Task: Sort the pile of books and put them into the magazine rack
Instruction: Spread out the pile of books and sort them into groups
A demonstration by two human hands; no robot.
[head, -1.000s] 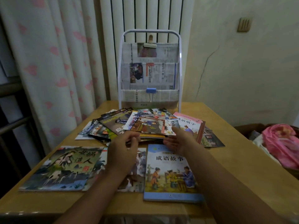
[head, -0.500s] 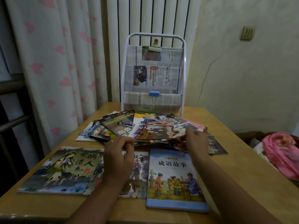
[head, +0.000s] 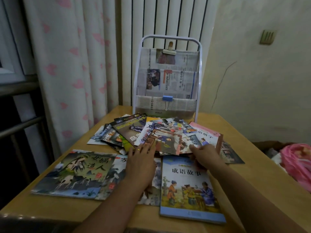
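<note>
A loose pile of picture books point(head: 159, 133) lies fanned out on the wooden table point(head: 235, 135), in front of the white magazine rack point(head: 199, 78). The rack is lined with newspaper held by clips. My left hand point(head: 141, 165) reaches forward with its fingers straight, the tips touching the pile's near edge. My right hand point(head: 205, 155) grips the pile's near right edge, fingers tucked under the top books. Nearer me lie three separate books: a dark green one point(head: 75, 172), a middle one point(head: 114, 179) partly under my left arm, and a blue-bordered one point(head: 188, 187).
A pink-patterned curtain point(head: 67, 64) hangs at the left and a white radiator point(head: 159, 19) stands behind the rack. A pink bag point(head: 296, 162) lies off the table's right side. A dark book point(head: 230, 153) pokes out under the pile's right edge.
My left hand's fingers have uncurled and reached forward to the pile's edge. My right hand shifted right along the near edge and took hold of the top books there.
</note>
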